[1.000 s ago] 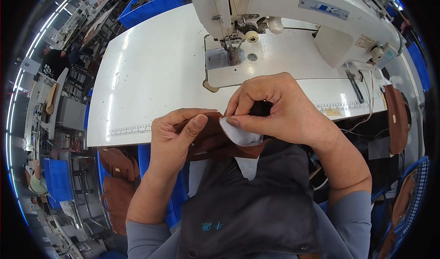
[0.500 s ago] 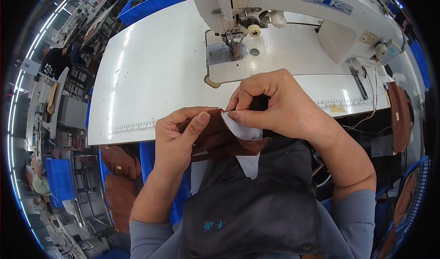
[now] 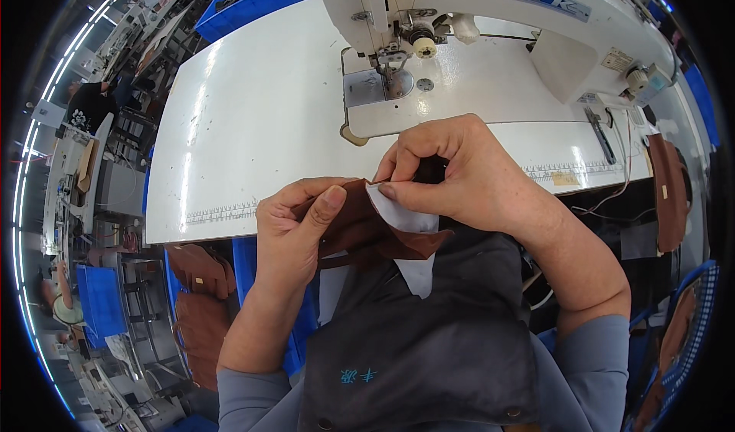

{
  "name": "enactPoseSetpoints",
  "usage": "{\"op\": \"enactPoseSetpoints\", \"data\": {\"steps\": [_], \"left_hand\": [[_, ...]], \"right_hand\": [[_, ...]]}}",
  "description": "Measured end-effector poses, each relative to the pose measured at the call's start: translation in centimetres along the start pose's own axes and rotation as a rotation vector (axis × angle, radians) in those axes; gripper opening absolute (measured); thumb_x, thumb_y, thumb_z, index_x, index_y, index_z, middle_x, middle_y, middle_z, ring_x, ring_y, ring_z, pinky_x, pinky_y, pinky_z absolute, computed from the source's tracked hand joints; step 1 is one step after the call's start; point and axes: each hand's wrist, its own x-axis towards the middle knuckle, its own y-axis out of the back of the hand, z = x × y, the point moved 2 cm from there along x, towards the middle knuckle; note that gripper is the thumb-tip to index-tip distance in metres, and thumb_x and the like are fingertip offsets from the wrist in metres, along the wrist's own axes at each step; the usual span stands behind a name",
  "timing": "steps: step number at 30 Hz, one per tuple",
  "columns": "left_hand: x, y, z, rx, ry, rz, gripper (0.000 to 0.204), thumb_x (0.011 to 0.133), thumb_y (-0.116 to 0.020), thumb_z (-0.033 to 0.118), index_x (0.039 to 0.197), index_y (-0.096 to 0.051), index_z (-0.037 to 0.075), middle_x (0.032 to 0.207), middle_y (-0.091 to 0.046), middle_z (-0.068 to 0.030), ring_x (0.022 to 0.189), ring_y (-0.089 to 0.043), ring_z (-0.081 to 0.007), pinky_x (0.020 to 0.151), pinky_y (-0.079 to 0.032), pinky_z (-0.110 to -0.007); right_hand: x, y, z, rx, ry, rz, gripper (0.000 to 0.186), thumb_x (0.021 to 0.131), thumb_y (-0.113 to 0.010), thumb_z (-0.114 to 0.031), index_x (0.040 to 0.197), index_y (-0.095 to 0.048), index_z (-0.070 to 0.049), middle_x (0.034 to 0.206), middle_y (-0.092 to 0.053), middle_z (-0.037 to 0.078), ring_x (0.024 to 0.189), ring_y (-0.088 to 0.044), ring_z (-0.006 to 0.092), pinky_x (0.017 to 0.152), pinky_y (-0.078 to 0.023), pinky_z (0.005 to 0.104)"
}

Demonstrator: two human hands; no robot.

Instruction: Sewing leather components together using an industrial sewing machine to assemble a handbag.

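Open tabletop is offered beyond the grip. A brown piece is pinched at its edge by left hand and right hand.

The held piece is brown, its inner side white; the person's apron is black, sleeves grey, the table white.

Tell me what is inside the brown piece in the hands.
A white layer shows at the open side of the brown piece, beside the right hand. Anything deeper is hidden by the piece's own folds.
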Motion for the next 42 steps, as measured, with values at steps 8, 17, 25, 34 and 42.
{"op": "enactPoseSetpoints", "data": {"steps": [8,17,25,34,42], "left_hand": [[0.1,0.2,-0.2,-0.009,0.002,0.003,0.025,0.098,-0.072,0.016,0.111,-0.072,-0.006,0.099,-0.076,-0.0112,0.087,-0.069,-0.0114,0.082,-0.056,-0.026],[0.6,-0.9,1.7,0.276,-0.085,-0.029,0.026,0.086,-0.083,0.015,0.100,-0.070,-0.003,0.093,-0.075,-0.0077,0.086,-0.069,-0.0105,0.081,-0.055,-0.026],[0.7,-1.6,2.1,0.543,-0.033,0.027,0.017,0.079,-0.076,0.003,0.093,-0.069,-0.002,0.085,-0.074,-0.0072,0.083,-0.068,-0.0096,0.078,-0.054,-0.026],[-1.9,-2.9,2.9,1.073,-0.755,0.339,0.027,0.068,-0.085,0.016,0.084,-0.067,0.004,0.117,-0.064,-0.0197,0.094,-0.067,-0.0282,0.081,-0.051,-0.035],[-2.6,-3.2,0.8,0.895,-0.556,0.292,0.030,0.073,-0.089,0.022,0.079,-0.068,0.002,0.135,-0.057,-0.0162,0.100,-0.066,-0.0281,0.081,-0.051,-0.039]], "right_hand": [[0.0,-0.1,0.3,0.001,0.011,0.013,0.005,0.079,-0.071,-0.002,0.078,-0.069,0.002,0.079,-0.073,0.011,0.080,-0.071,0.0169,0.077,-0.055,0.0296],[0.3,-0.8,-0.1,-0.064,0.034,0.019,0.007,0.079,-0.073,-0.004,0.081,-0.070,0.001,0.075,-0.072,0.012,0.071,-0.069,0.0189,0.068,-0.054,0.0310],[0.1,-0.9,-0.7,-0.083,-0.093,-0.025,0.013,0.083,-0.072,0.004,0.074,-0.062,0.002,0.081,-0.069,0.006,0.088,-0.067,0.0112,0.076,-0.053,0.0264],[-0.3,-1.3,-0.9,-0.091,-0.088,0.024,0.013,0.084,-0.073,0.003,0.075,-0.063,0.003,0.086,-0.071,0.009,0.087,-0.067,0.0104,0.076,-0.053,0.0267],[-0.2,-1.8,-1.3,-0.054,-0.052,0.025,0.012,0.084,-0.073,0.001,0.076,-0.065,0.003,0.088,-0.072,0.009,0.085,-0.066,0.0095,0.077,-0.053,0.0261]]}}
